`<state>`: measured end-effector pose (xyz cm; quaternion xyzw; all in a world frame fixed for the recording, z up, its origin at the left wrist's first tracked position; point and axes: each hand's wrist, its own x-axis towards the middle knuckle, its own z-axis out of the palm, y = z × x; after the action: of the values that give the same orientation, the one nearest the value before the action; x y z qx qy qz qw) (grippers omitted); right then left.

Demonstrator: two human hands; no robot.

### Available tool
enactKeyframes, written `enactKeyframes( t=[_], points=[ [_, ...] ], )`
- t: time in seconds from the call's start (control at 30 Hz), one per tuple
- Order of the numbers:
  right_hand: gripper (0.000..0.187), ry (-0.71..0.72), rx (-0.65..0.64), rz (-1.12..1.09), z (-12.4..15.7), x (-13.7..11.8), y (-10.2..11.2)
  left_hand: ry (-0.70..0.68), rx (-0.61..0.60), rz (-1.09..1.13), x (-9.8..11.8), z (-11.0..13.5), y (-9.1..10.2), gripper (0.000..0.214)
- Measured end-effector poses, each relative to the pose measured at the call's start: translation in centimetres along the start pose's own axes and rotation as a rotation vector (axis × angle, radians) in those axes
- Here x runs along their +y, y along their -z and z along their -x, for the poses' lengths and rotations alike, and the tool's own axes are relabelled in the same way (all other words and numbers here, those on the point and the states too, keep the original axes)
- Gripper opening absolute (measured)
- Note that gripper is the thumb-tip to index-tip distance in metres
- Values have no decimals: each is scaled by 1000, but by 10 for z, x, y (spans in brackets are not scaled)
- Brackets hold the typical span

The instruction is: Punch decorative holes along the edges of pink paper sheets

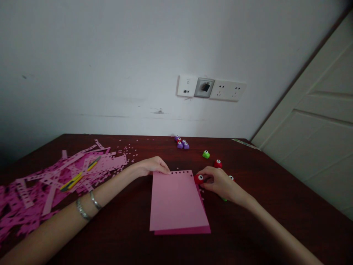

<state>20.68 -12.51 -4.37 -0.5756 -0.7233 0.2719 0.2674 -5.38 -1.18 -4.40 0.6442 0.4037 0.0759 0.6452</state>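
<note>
A light pink sheet of paper point(178, 202) lies in front of me over a darker pink sheet point(184, 231). Small dark holes run along its far edge and begin down its right edge. My left hand point(154, 165) pinches the far left corner of the paper. At the upper right edge, my right hand point(216, 180) grips a red craft punch point(199, 179), which touches the paper's side. Close behind that hand sits another red punch point(218, 163), and more punches are partly hidden by it.
Punched pink strips point(68, 169) and scraps heap on the left, with a yellow utility knife point(79, 176) on top. Purple punches point(182, 145) cluster near the wall, and a green punch point(206, 154) stands nearer. A ruler-like strip point(245, 143) lies at the far right edge.
</note>
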Motion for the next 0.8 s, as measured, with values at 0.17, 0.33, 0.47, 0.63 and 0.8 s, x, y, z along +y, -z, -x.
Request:
enactKeyframes(
  t=[0.17,0.33,0.47,0.63,0.8],
  points=[
    [26,10,-5,23,1,-4,0,2,3,9,2,2,-1,16],
    [25,14,-20,31,2,-10,0,1,-7,6,0,1,0,16],
    [25,30,-34,36,3,-12,-1,-9,-13,-7,-3,-1,-1,15],
    [27,60,-41,84,3,-12,-3,-33,-5,-39,-3,-1,-5,16],
    [25,49,-63,114,3,-12,-6,-79,29,-117,0,1,-10,17]
  ],
)
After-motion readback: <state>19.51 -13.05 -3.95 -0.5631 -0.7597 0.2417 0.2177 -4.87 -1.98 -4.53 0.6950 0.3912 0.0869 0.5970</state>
